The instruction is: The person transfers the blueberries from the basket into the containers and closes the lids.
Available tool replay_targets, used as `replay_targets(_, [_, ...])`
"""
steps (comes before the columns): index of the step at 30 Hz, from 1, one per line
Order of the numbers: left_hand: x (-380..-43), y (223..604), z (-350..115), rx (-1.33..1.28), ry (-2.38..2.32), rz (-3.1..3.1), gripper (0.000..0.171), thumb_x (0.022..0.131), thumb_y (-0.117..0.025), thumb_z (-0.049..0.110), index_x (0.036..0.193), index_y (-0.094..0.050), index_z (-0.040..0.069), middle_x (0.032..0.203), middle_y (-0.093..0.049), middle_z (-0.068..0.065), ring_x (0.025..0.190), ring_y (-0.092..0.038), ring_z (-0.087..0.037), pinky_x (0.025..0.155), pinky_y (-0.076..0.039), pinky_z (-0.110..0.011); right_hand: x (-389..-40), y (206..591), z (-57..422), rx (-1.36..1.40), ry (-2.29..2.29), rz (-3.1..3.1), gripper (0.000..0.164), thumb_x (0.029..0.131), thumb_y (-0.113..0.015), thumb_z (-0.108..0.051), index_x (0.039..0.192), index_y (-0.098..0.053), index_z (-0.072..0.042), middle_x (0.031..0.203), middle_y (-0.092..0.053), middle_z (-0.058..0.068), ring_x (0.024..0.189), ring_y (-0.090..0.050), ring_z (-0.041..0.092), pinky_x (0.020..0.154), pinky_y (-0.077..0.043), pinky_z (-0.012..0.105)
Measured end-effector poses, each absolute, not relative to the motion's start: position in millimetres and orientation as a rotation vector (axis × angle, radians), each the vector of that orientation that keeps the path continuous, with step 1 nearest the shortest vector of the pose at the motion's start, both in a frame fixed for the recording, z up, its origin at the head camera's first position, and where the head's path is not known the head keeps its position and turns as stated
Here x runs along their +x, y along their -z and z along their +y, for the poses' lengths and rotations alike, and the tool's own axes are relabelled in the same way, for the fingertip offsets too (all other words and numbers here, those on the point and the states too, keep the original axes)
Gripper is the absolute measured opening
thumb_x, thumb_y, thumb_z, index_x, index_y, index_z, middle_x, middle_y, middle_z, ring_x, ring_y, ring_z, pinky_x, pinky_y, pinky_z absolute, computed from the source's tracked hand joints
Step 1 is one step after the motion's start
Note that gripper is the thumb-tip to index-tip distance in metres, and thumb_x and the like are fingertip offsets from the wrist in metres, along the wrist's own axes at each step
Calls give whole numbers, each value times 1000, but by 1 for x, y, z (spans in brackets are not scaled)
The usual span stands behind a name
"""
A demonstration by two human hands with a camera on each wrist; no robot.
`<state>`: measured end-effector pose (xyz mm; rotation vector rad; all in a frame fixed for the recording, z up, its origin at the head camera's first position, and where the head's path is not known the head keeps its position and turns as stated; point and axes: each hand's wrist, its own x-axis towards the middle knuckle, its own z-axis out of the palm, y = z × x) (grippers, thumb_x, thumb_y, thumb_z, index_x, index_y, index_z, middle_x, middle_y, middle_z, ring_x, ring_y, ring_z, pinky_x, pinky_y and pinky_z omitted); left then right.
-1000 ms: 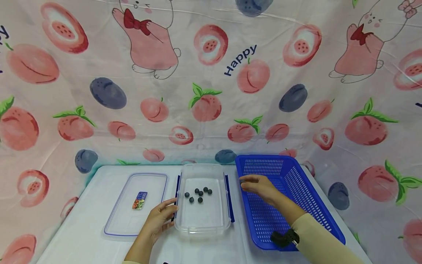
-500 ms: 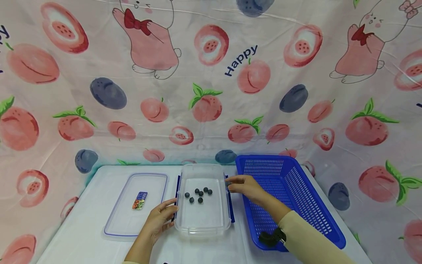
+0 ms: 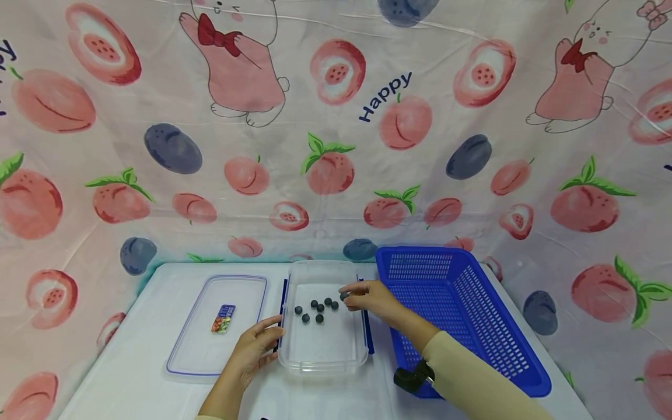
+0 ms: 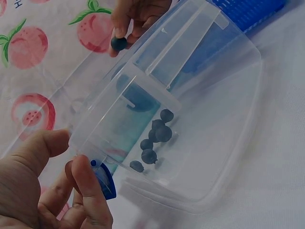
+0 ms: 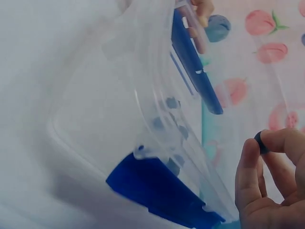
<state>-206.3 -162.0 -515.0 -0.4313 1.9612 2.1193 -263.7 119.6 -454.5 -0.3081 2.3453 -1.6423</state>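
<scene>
Between the thumb and fingers of my right hand [image 3: 374,297] is a blueberry [image 5: 260,143], pinched above the right part of a clear plastic box [image 3: 322,357]. Several dark blueberries [image 3: 319,318] lie apart or touching on the box floor. The box stands uncovered, its blue side clips [image 5: 152,188] folded outward. My left hand [image 3: 253,350] rests against the box's left side. In the left wrist view its relaxed, bent fingers [image 4: 90,191] touch the wall near a blue clip [image 4: 106,180], without wrapping round the box.
A blue perforated basket [image 3: 520,344] stands right of the box, partly behind my right forearm. A clear lid [image 3: 196,356] with a blue rim and a colourful label lies to the left. A fruit-print cloth [image 3: 315,146] hangs behind the white table [image 3: 126,361].
My right hand has moved left from over the basket's near-left rim, across the box's right wall, carrying the blueberry over the box. My left hand and the box have stayed in place.
</scene>
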Motion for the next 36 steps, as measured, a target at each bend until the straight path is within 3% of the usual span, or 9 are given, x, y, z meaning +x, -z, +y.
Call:
replay_targets(7, [-207,517,-163,-409,-2137,1956,49,89,-69,18,135,-57,4,86,-57,0,77,-49,-12,62,-54,-25,-266,456,100,-279,1602,2299,29,89,-66,0,117,-68,6,95,-60,12,90,-71,28,84,-59,38])
replay_targets(14, [-208,517,-163,-425,-2120,1962,49,90,-68,17,136,-57,5,89,-58,0,78,-49,-14,63,-54,-26,-269,454,82,-270,1409,2360,26,89,-63,7,114,-68,9,89,-62,12,82,-69,19,81,-60,37])
replay_targets(23, [-208,518,-163,-428,-2117,1960,49,90,-68,18,136,-57,5,89,-59,0,79,-49,-14,65,-54,-27,-275,467,61,-208,1295,2459,27,82,-64,13,108,-70,8,85,-61,11,75,-68,17,76,-60,35])
replay_targets(30, [-207,517,-162,-423,-2110,1970,47,89,-69,16,133,-59,5,93,-61,-2,80,-49,-15,65,-54,-26,-277,476,54,-107,1306,2498,26,80,-66,13,105,-71,7,83,-58,8,70,-65,15,74,-60,34])
replay_targets(36, [-207,516,-162,-429,-2113,1969,47,88,-69,16,133,-60,5,94,-62,-3,80,-49,-15,66,-54,-27,-281,484,51,-11,1327,2528,22,80,-67,12,101,-72,7,84,-64,11,66,-64,15,71,-61,35])
